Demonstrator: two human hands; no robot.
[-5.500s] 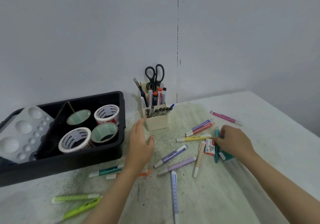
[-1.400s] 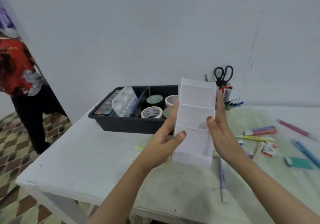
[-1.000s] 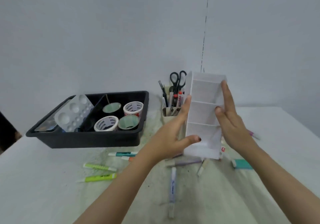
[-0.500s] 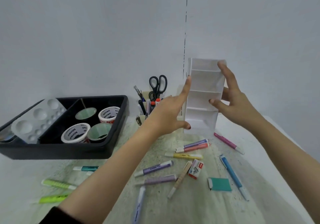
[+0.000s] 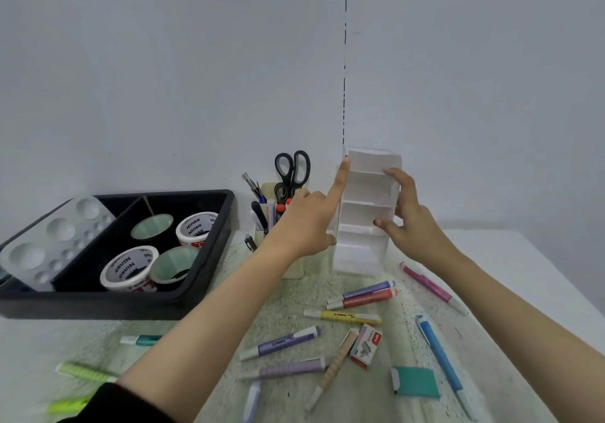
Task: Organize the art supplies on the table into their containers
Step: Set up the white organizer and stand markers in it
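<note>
A white organizer (image 5: 364, 187) with several open compartments stands upright at the back of the table, just right of the cream pen cup (image 5: 295, 269). My left hand (image 5: 307, 223) touches its left wall with a straight index finger. My right hand (image 5: 413, 226) grips its right edge, thumb on the front. Loose markers lie in front: a purple and red pair (image 5: 363, 296), a yellow one (image 5: 343, 316), a purple one (image 5: 281, 344), a lilac one (image 5: 288, 368), a pink one (image 5: 432, 286), a blue one (image 5: 442, 360). Green highlighters (image 5: 86, 372) lie at the near left.
A black tray (image 5: 203, 249) at the left holds tape rolls (image 5: 129, 267) and a white palette (image 5: 55, 236). Scissors (image 5: 292, 167) stick out of the pen cup. A small staple box (image 5: 366, 347) and a teal eraser (image 5: 415, 381) lie among the markers. The wall is close behind.
Both hands carried the white organizer in from the left and lowered it from mid-air onto the table beside the pen cup. The markers have not moved.
</note>
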